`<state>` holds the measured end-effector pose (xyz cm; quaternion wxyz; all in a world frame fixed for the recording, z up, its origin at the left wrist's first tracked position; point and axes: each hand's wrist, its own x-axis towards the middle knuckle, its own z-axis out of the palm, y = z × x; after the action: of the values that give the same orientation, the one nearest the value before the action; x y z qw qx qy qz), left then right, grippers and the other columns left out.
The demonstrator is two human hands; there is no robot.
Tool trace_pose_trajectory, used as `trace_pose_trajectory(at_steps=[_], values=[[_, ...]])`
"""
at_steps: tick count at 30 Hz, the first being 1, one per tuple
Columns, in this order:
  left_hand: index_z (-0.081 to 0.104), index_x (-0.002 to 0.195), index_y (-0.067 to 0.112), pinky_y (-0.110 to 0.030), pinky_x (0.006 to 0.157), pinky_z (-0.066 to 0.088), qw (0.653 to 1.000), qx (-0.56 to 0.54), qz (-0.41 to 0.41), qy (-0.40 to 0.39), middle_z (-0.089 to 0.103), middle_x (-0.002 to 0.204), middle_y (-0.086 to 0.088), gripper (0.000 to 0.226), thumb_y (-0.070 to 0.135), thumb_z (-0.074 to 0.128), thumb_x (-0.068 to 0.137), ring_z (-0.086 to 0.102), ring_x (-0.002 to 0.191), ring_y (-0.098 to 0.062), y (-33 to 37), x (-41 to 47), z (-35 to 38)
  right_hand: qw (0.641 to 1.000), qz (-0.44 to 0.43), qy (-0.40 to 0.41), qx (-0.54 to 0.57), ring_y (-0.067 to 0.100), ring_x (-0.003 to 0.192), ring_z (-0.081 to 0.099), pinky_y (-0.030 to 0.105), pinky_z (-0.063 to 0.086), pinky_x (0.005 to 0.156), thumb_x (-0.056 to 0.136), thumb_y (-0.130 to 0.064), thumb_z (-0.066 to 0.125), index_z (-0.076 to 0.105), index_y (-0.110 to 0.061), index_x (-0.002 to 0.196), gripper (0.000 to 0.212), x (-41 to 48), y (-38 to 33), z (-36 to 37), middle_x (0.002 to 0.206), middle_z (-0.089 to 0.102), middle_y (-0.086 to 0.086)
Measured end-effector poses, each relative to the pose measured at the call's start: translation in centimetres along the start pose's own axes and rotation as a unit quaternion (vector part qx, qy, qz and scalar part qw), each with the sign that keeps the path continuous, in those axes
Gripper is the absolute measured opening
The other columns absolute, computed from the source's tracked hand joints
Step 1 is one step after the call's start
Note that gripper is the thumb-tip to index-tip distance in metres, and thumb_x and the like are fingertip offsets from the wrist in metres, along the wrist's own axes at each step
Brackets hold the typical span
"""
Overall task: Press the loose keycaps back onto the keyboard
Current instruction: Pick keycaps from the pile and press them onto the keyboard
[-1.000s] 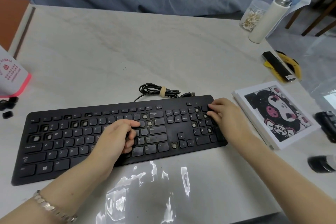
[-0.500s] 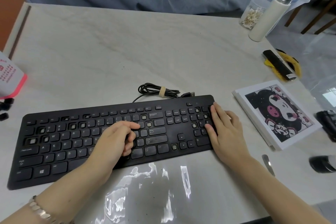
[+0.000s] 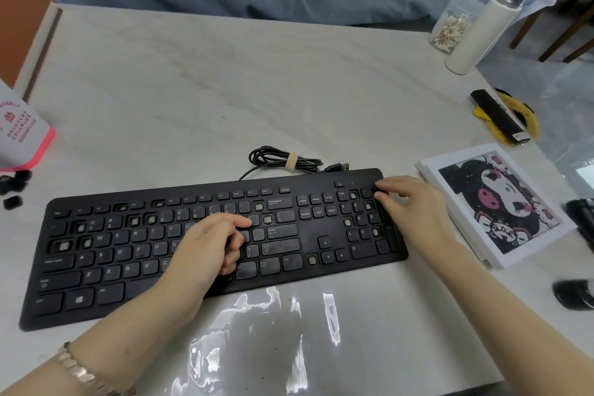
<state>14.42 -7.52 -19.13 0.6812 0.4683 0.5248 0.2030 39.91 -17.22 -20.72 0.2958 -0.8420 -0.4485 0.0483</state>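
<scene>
On the pale marbled surface (image 3: 225,90), the flat black plastic keyboard (image 3: 205,292) shows many bare sockets, small black loose keycaps (image 3: 13,202) wait at its left edge; left hand (image 3: 205,247) curled, index pressing, right hand (image 3: 414,206) open, fingertips pressing.

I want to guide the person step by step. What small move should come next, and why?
Probably press down with the right hand, whose fingertips lie on the top right corner of the keyboard, to seat that key. After that, fetch one of the loose keycaps lying left of the keyboard, since many empty sockets remain. The left hand rests mid-keyboard.
</scene>
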Motion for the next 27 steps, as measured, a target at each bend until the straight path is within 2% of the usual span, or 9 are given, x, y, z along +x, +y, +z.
trace_pose_trajectory(at_steps=[4,11,16,21,25,27], values=[[0.058,0.091,0.003,-0.018,0.038,0.023,1.0,-0.002,-0.001,-0.001,0.041,0.05,0.004,0.028,-0.001,0.03,0.09,0.028,0.04,-0.009,0.0,0.1,-0.1,0.996,0.049,0.023,0.077,0.005,0.091,0.057,0.017,0.039,0.087,0.078,-0.008,0.067,0.072,-0.014,0.093,0.017,-0.5,0.0,0.0,0.092,0.064,-0.011],[0.057,0.09,0.003,-0.018,0.039,0.022,1.0,-0.009,-0.003,0.001,0.04,0.05,0.004,0.028,-0.002,0.03,0.09,0.027,0.041,-0.009,-0.1,0.1,0.0,0.994,0.058,0.034,0.083,0.005,0.092,0.057,0.017,0.039,0.089,0.078,-0.007,0.068,0.074,-0.012,0.086,0.011,-0.5,0.0,0.4,0.093,0.066,-0.006],[0.057,0.089,0.003,-0.017,0.037,0.022,1.0,-0.006,-0.002,0.005,0.039,0.051,0.003,0.028,-0.002,0.03,0.089,0.026,0.041,-0.01,-0.1,0.1,0.0,1.0,-0.001,0.023,0.003,0.017,0.097,0.059,0.014,0.034,0.089,0.08,-0.004,0.065,0.073,-0.006,0.089,0.013,-0.4,0.1,0.1,0.098,0.069,0.004],[0.057,0.088,0.003,-0.017,0.037,0.022,1.0,-0.008,-0.001,0.004,0.04,0.05,0.003,0.028,-0.002,0.03,0.089,0.026,0.04,-0.009,-0.1,0.2,0.0,0.997,-0.063,-0.016,-0.042,0.024,0.099,0.06,0.023,0.037,0.091,0.079,-0.006,0.068,0.073,-0.005,0.093,0.015,0.2,0.7,-0.3,0.099,0.07,0.008],[0.057,0.087,0.004,-0.017,0.038,0.021,1.0,-0.011,-0.004,0.003,0.04,0.048,0.004,0.028,-0.002,0.03,0.089,0.026,0.039,-0.009,-0.1,0.2,0.0,0.987,-0.144,-0.04,-0.061,0.028,0.086,0.064,0.018,0.038,0.082,0.073,0.0,0.071,0.074,-0.003,0.082,0.01,1.4,1.4,-0.6,0.087,0.071,0.011],[0.057,0.087,0.004,-0.017,0.037,0.021,1.0,-0.014,-0.005,0.003,0.041,0.047,0.004,0.028,-0.002,0.03,0.089,0.026,0.039,-0.009,0.0,0.2,0.0,0.979,-0.185,-0.051,-0.064,0.024,0.081,0.063,0.013,0.037,0.08,0.072,-0.002,0.07,0.073,-0.004,0.079,0.008,1.7,1.9,-0.8,0.083,0.071,0.01]])
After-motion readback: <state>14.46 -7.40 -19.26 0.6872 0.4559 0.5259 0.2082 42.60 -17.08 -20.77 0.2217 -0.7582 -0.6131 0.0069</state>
